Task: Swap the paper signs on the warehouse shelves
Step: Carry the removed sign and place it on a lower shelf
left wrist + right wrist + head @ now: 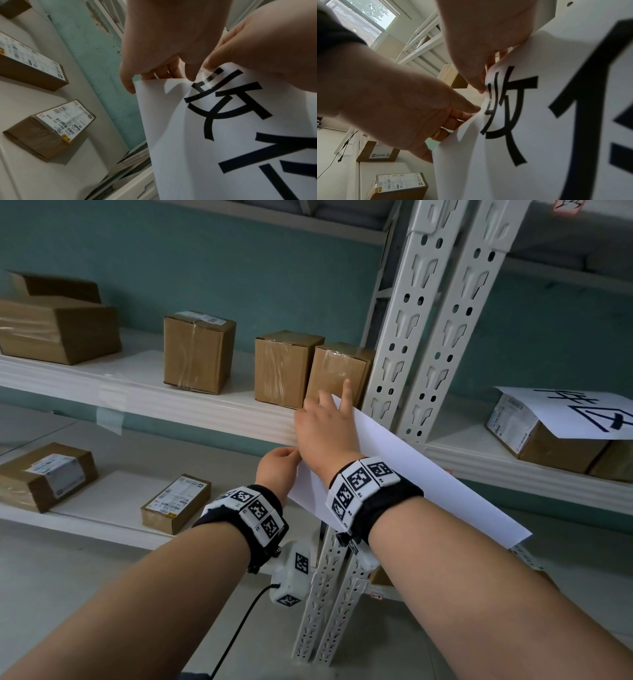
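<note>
Both hands work at one corner of a white paper sign (394,470), held against the front edge of the middle shelf (144,395) just left of the two grey slotted uprights (421,337). The sheet slants down to the right, blank side toward the head camera; the wrist views show bold black characters on its other face. The left hand (277,470) pinches the sign's corner from below, thumb on one face and curled fingers behind; a gold ring (436,134) shows on one finger. The right hand (325,433) lies over the top edge, thumb and curled fingers nipping the paper by the first character, forefinger pointing up in front of a box (337,374). A glossy strip, apparently clear tape (208,79), crosses that character at the pinch. Both wrists carry black bands with square markers. A second sign (579,412) lies draped over a box on the right-hand shelf. Other boxes stand on the middle shelf, and labelled parcels (176,503) lie on the one below.
</note>
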Demonstrator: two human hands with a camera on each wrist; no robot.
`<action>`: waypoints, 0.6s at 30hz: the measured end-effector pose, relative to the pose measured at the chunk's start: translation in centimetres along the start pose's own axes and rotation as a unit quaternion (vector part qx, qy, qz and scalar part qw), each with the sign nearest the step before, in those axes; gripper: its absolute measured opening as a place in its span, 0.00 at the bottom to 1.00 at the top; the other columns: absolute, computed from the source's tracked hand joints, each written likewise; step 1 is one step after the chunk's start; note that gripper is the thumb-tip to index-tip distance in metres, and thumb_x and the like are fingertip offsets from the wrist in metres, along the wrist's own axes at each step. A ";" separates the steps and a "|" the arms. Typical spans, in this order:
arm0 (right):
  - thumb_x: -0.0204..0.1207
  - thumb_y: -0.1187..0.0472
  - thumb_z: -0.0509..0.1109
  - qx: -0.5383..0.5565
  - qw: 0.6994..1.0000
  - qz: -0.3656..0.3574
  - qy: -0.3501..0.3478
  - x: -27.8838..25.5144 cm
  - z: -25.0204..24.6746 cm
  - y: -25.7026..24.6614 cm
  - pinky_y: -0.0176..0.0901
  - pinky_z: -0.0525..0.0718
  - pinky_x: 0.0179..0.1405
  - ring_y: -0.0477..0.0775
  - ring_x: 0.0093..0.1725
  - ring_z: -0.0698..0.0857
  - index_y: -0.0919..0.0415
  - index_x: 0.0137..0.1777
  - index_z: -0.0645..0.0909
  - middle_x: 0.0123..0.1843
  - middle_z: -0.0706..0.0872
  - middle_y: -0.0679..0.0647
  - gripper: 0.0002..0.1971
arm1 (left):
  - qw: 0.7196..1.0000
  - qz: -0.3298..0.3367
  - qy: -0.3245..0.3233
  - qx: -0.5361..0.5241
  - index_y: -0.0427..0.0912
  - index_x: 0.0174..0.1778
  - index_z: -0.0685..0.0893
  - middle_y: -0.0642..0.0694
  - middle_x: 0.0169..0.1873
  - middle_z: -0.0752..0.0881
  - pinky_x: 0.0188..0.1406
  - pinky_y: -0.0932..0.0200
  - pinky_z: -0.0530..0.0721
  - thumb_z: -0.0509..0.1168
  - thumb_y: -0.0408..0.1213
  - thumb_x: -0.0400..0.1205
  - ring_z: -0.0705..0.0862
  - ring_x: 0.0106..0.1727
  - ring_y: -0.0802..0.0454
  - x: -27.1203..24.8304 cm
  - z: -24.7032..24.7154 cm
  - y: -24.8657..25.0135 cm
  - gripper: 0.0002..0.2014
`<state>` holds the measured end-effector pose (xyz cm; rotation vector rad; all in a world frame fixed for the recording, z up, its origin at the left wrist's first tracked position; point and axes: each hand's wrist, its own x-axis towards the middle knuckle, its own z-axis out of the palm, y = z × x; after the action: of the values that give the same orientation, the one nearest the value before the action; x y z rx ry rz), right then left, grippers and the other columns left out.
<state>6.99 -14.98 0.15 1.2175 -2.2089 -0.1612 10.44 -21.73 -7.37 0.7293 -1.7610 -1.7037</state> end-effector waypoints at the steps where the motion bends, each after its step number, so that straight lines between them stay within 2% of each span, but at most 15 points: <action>1: 0.78 0.65 0.57 0.000 1.000 -0.001 -0.004 -0.1 0.0 -0.1 0.77 0.40 0.77 0.62 0.70 0.70 0.57 0.56 0.82 0.58 0.81 0.54 0.13 | 1.000 0.000 -0.002 0.003 0.39 0.31 0.81 0.46 0.32 0.82 0.44 0.56 0.72 0.59 0.31 0.82 0.76 0.42 0.48 0.1 -0.1 0.0 0.14; 5: 0.78 0.64 0.59 0.003 1.000 0.005 -0.018 -0.4 -0.2 -0.3 0.78 0.42 0.77 0.63 0.75 0.66 0.58 0.58 0.81 0.63 0.80 0.55 0.14 | 1.000 0.005 -0.007 0.016 0.41 0.29 0.81 0.41 0.37 0.82 0.42 0.56 0.72 0.59 0.32 0.82 0.75 0.43 0.47 0.3 -0.4 0.1 0.14; 7: 0.78 0.64 0.58 0.004 1.000 0.007 -0.023 -0.3 -0.2 -0.4 0.78 0.42 0.77 0.63 0.76 0.65 0.59 0.59 0.82 0.64 0.80 0.55 0.14 | 1.000 0.000 -0.013 0.007 0.43 0.29 0.81 0.42 0.37 0.83 0.44 0.56 0.73 0.60 0.32 0.82 0.77 0.45 0.47 0.3 -0.6 0.0 0.15; 10: 0.78 0.63 0.59 0.002 1.000 0.010 -0.025 -0.1 -0.2 -0.5 0.78 0.42 0.77 0.62 0.75 0.65 0.58 0.59 0.82 0.64 0.80 0.55 0.14 | 1.000 -0.005 -0.022 -0.006 0.44 0.29 0.82 0.47 0.34 0.83 0.40 0.58 0.74 0.60 0.30 0.82 0.77 0.44 0.48 0.2 -0.8 0.0 0.15; 13: 0.78 0.64 0.58 0.010 1.000 0.014 -0.023 -0.1 0.0 -0.5 0.78 0.41 0.77 0.62 0.76 0.65 0.59 0.59 0.82 0.65 0.80 0.55 0.15 | 0.999 -0.013 -0.030 -0.027 0.43 0.34 0.85 0.46 0.37 0.85 0.47 0.57 0.73 0.61 0.30 0.81 0.79 0.47 0.48 0.1 -0.9 0.0 0.11; 18: 0.78 0.63 0.58 0.011 1.000 0.011 -0.022 -0.2 -0.1 -0.6 0.78 0.42 0.77 0.62 0.77 0.63 0.59 0.61 0.81 0.67 0.79 0.56 0.16 | 0.999 -0.015 -0.028 -0.034 0.40 0.38 0.86 0.44 0.38 0.85 0.48 0.57 0.73 0.62 0.29 0.81 0.80 0.48 0.48 0.0 -0.9 -0.1 0.09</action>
<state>7.54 -15.13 -0.09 1.2110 -2.2676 -0.1566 11.10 -22.39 -7.41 0.6873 -1.7281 -1.8125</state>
